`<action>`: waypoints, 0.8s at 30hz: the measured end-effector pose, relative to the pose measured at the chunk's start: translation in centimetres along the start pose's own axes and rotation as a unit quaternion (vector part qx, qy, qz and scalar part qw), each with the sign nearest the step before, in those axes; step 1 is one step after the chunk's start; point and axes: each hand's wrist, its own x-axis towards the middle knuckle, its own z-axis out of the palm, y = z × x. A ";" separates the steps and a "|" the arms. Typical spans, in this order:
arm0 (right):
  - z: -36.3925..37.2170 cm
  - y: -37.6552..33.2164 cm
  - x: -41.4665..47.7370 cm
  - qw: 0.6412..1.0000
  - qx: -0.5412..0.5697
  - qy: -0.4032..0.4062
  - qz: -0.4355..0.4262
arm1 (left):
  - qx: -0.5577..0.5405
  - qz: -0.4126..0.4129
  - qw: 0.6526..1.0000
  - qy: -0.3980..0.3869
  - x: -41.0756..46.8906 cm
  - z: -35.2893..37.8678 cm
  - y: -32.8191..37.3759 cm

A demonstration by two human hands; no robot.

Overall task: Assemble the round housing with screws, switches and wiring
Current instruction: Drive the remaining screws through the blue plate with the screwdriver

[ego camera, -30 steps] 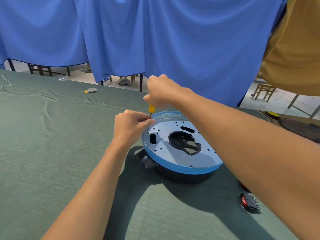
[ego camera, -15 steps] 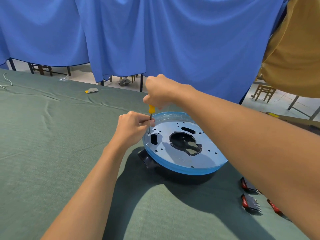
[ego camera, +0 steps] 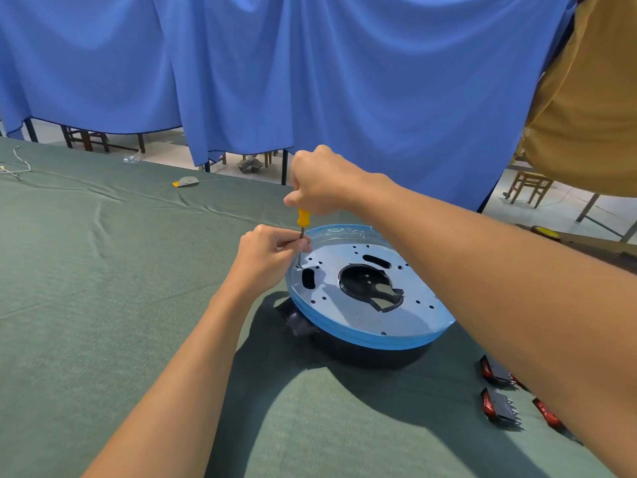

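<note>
The housing (ego camera: pixel 348 317) lies on the green surface (ego camera: pixel 103 305) in front of you, a little to the right of the middle. Its grey plate faces up, with a blue rim around it and a black body under it. The plate has a big round opening in the middle, two oblong slots and many small holes.

Your right grip (ego camera: pixel 324 181) is clenched around the top of the yellow handle of the screwdriver (ego camera: pixel 303 218) and holds it upright. Your left grip (ego camera: pixel 265 260) pinches the thin shaft between thumb and fingertips, just above the plate. The tip stands on the plate near its left edge, just beside the left slot. If a screw sits under the tip, I cannot tell; it is too small.

Three red and black switches (ego camera: pixel 498 407) lie on the surface to the right of the housing, near each other and partly under your right forearm.

Far on the surface there is a small grey and yellow object (ego camera: pixel 186 181), and a white cord (ego camera: pixel 19 163) at the left edge. A blue curtain (ego camera: pixel 310 81) hangs behind the surface, and an ochre cloth (ego camera: pixel 593 98) hangs at the top right.
</note>
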 end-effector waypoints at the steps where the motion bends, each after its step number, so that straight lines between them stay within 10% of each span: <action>1: 0.2 0.2 -0.1 1.000 -0.003 0.005 0.013 | 0.000 0.006 1.000 0.015 -0.1 0.1 0.1; 24: -1.8 -0.4 -0.7 0.993 0.005 -0.093 -0.067 | -0.017 -0.019 0.998 0.055 0.0 0.2 0.4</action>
